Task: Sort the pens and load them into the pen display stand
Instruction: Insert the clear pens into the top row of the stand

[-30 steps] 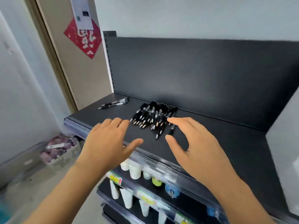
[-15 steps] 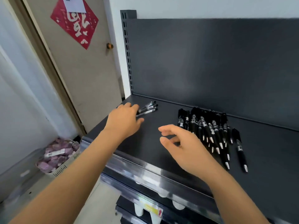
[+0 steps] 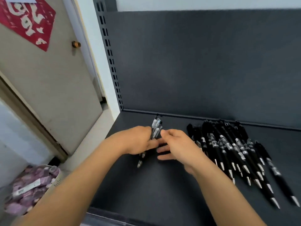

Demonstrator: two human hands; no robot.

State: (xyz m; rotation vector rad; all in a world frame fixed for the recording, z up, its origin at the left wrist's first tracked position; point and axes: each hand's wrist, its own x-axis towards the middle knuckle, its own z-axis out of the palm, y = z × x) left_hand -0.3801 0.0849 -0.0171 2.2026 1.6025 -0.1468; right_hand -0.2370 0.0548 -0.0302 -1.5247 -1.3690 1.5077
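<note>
The left hand [image 3: 138, 141] is gripping a small bundle of clear pens [image 3: 156, 128], its fingers curling round the barrels just above the shelf [image 3: 154, 190]. The bundle is tilting. Its clip ends are sticking up past the knuckles toward the back panel [image 3: 203, 62], and its tips are poking out below the hand, toward the shelf's front edge.

The right hand [image 3: 178, 146] is reaching in from the right with fingers loosely spread, holding nothing. Its topmost fingertip is sitting just beside the clip ends, but the blur is hiding whether it is touching them. The lower fingers are pointing at the left hand's fingertips.

The black pens [image 3: 234, 152] are lying in a loose pile on the shelf to the right of both hands. They are lying roughly parallel, with clip ends toward the back panel and silver tips toward the front. One is lying slightly apart at the pile's right edge. The right wrist is passing just beside the pile's left side.

A slotted post [image 3: 112, 66] is running up the left edge of the back panel. Left of it, a door [image 3: 53, 88] is carrying a red paper [image 3: 27, 22] and a knob [image 3: 76, 44]. On the floor at lower left, a basket [image 3: 56, 181] is holding purple packets [image 3: 29, 193].
</note>
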